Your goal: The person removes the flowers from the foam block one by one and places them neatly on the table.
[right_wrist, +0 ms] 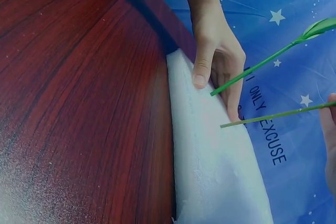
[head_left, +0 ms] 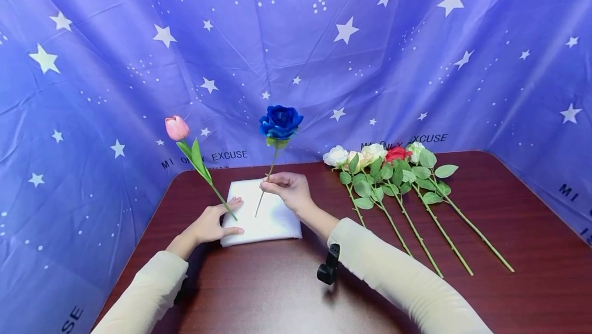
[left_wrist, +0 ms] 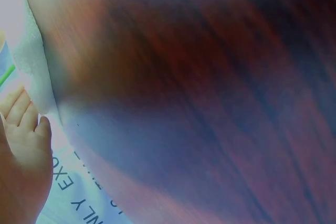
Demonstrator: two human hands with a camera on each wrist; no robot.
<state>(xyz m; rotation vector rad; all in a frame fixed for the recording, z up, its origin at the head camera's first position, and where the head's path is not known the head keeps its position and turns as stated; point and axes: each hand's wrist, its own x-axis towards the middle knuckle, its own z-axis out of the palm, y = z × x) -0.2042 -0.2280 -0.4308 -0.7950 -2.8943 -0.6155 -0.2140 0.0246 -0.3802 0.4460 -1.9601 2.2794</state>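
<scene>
A blue artificial rose (head_left: 280,122) stands over a white foam block (head_left: 277,221), its stem pinched between the thumb and fingers of my right hand (head_left: 291,190). The stem's lower end (right_wrist: 231,125) meets the foam's top; whether it has gone in, I cannot tell. My left hand (head_left: 214,223) rests on the block's left side, thumb and fingers spread apart and fairly straight. Between them a pink tulip (head_left: 177,128) rises from the foam, leaning left. The left wrist view catches only part of that hand (left_wrist: 26,156) at its edge.
To the right lie several long-stemmed artificial roses, among them a white rose (head_left: 336,156) and a red rose (head_left: 398,154). They rest on a dark red wooden table (head_left: 259,282). Behind it hangs a blue star-patterned cloth (head_left: 296,41). A black device (head_left: 329,267) sits at the right cuff.
</scene>
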